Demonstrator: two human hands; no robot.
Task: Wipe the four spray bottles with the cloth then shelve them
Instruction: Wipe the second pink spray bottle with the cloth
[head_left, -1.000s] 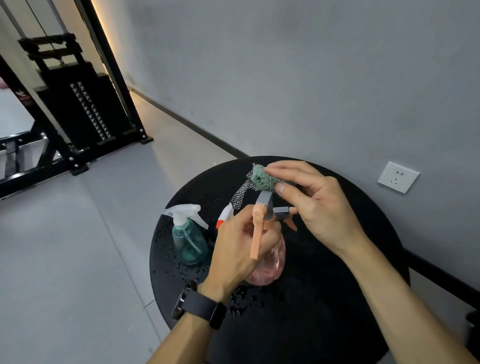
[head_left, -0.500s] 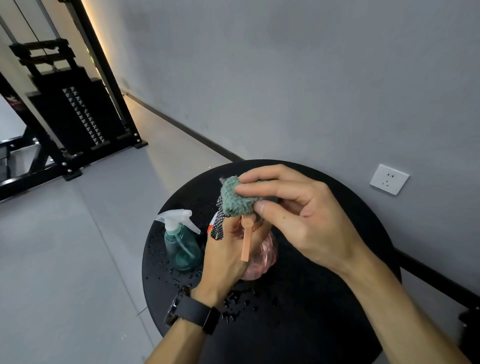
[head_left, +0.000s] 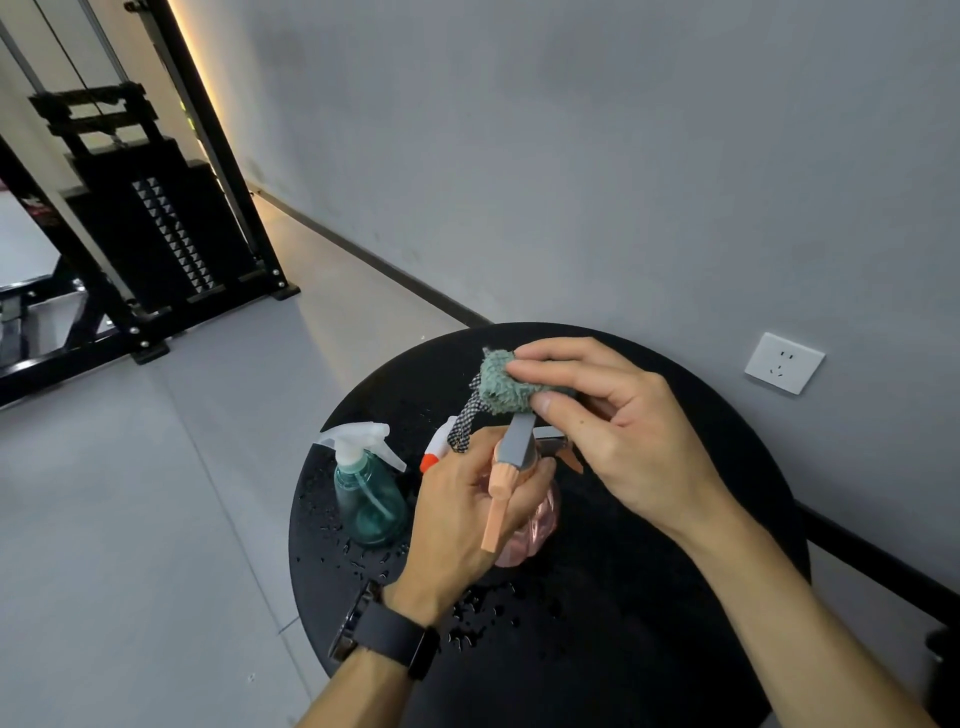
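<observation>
My left hand (head_left: 467, 509) grips a pink spray bottle (head_left: 524, 525) by its neck above the round black table (head_left: 649, 623). Its orange trigger hangs down and its grey head points up. My right hand (head_left: 608, 431) pinches a bunched green cloth (head_left: 501, 384) against the tip of that grey head. A teal bottle (head_left: 366, 493) with a white sprayer stands on the table's left side. Behind my left hand a white nozzle with an orange tip (head_left: 436, 452) and a grey-and-orange sprayer (head_left: 563, 452) show; their bottles are hidden.
Water drops (head_left: 363, 561) speckle the table's left and front. The grey wall with a white socket (head_left: 783, 362) runs close behind the table. A black weight machine (head_left: 156, 239) stands at the far left across grey floor.
The cloth slid from covering the sprayer's head up to its tip, baring the grey head again. My left hand kept its hold on the pink bottle.
</observation>
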